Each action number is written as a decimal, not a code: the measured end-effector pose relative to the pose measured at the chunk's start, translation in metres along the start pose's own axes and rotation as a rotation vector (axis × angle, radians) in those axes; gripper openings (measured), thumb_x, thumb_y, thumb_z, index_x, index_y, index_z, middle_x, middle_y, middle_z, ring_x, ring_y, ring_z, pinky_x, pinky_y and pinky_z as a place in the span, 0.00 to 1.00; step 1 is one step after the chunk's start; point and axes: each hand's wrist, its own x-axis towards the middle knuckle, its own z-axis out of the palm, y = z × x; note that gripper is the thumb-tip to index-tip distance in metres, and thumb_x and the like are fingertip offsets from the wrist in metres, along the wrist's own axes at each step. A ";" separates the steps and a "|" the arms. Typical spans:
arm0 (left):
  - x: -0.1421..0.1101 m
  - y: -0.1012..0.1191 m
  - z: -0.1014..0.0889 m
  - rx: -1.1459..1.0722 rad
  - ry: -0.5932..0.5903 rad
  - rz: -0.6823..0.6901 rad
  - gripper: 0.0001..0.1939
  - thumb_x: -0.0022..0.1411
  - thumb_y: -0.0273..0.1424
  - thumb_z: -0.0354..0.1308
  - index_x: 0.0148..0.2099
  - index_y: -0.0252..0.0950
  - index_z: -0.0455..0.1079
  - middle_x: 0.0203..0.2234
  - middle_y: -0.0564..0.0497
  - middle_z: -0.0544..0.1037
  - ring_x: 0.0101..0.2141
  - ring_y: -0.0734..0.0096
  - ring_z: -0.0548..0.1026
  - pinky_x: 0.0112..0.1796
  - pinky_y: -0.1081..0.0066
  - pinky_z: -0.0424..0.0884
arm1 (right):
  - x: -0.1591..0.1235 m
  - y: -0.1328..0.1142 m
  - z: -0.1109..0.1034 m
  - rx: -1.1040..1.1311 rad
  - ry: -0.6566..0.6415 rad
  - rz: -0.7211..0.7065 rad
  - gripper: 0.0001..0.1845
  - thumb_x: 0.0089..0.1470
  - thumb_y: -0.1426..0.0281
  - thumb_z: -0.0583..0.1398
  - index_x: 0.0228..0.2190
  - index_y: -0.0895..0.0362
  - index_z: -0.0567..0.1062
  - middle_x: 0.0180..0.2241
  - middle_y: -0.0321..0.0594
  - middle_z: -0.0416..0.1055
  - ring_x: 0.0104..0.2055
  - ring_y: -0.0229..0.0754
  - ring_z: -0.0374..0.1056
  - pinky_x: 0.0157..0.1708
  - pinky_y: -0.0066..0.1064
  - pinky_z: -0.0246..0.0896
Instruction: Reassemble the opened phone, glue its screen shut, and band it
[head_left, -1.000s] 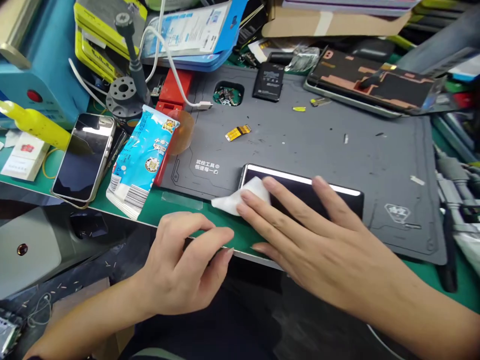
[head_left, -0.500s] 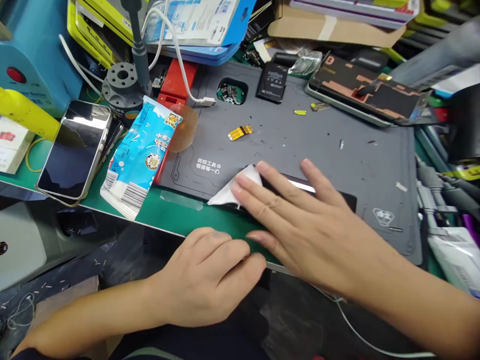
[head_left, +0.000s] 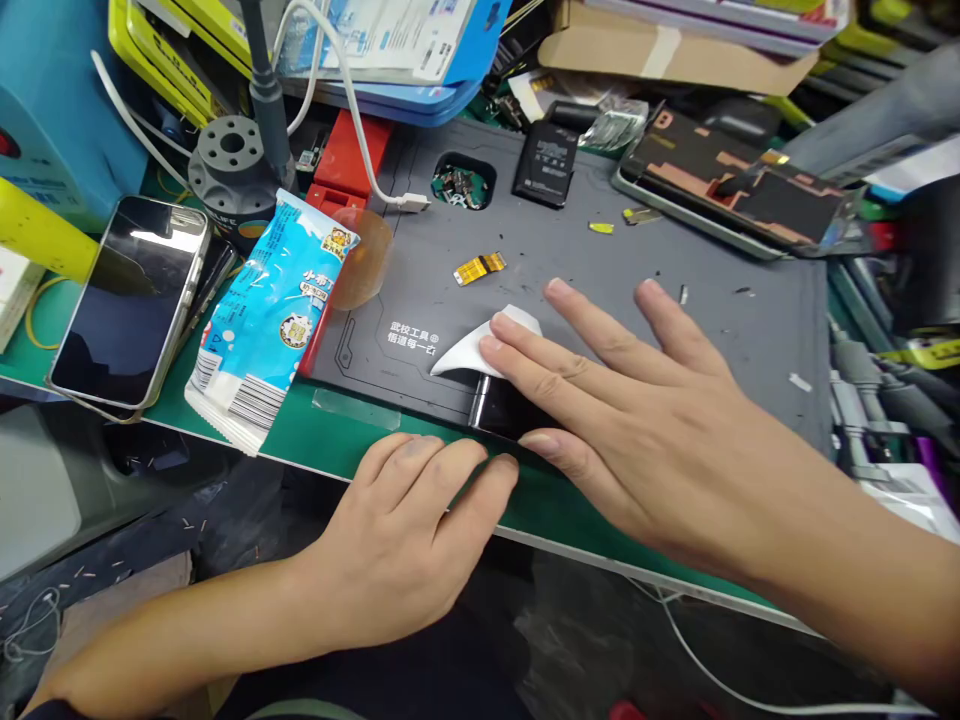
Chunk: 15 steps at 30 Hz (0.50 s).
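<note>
My right hand (head_left: 637,420) lies flat with fingers stretched and spread. Its index and middle fingertips press a white wipe (head_left: 469,348) against a black glossy phone screen (head_left: 502,405). Most of that screen is hidden beneath the hand; its shiny left edge shows below the wipe. My left hand (head_left: 427,530) is curled closed at the front edge of the green table (head_left: 345,440), just left of the right thumb. Its palm and finger undersides are out of sight, so whatever they may hold is hidden. Both lie by the dark grey work mat (head_left: 600,265), which bears the screen.
An orange flex cable (head_left: 480,268), a battery (head_left: 546,163) and an opened phone (head_left: 735,190) are on the mat. To the left are a blue snack packet (head_left: 274,320), a phone (head_left: 131,300) and a grey stand (head_left: 232,165). A white cable (head_left: 360,130) arches over the mat.
My right hand has shifted slightly right, with the wipe under its fingers. The screen's left edge now shows. My left hand remains curled, a little farther left and up in view.
</note>
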 end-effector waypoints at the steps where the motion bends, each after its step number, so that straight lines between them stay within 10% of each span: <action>1: 0.000 0.000 0.000 0.004 0.001 0.003 0.19 0.73 0.26 0.61 0.63 0.31 0.76 0.51 0.44 0.84 0.50 0.58 0.76 0.56 0.59 0.75 | 0.002 0.000 0.000 -0.001 0.002 -0.009 0.32 0.79 0.63 0.48 0.77 0.59 0.56 0.75 0.45 0.62 0.83 0.58 0.43 0.80 0.62 0.36; 10: -0.003 0.000 -0.003 0.002 -0.024 -0.038 0.16 0.72 0.25 0.61 0.60 0.29 0.78 0.53 0.38 0.82 0.54 0.56 0.77 0.59 0.58 0.77 | -0.048 -0.021 -0.003 0.052 -0.010 -0.008 0.34 0.79 0.61 0.50 0.78 0.59 0.54 0.76 0.41 0.60 0.84 0.49 0.35 0.83 0.53 0.27; 15: -0.001 -0.001 -0.008 -0.021 -0.043 -0.069 0.17 0.71 0.24 0.62 0.60 0.27 0.77 0.60 0.32 0.79 0.62 0.52 0.73 0.62 0.57 0.74 | -0.126 -0.015 -0.004 0.018 -0.027 0.237 0.42 0.71 0.62 0.57 0.79 0.41 0.51 0.67 0.32 0.70 0.72 0.63 0.65 0.81 0.55 0.46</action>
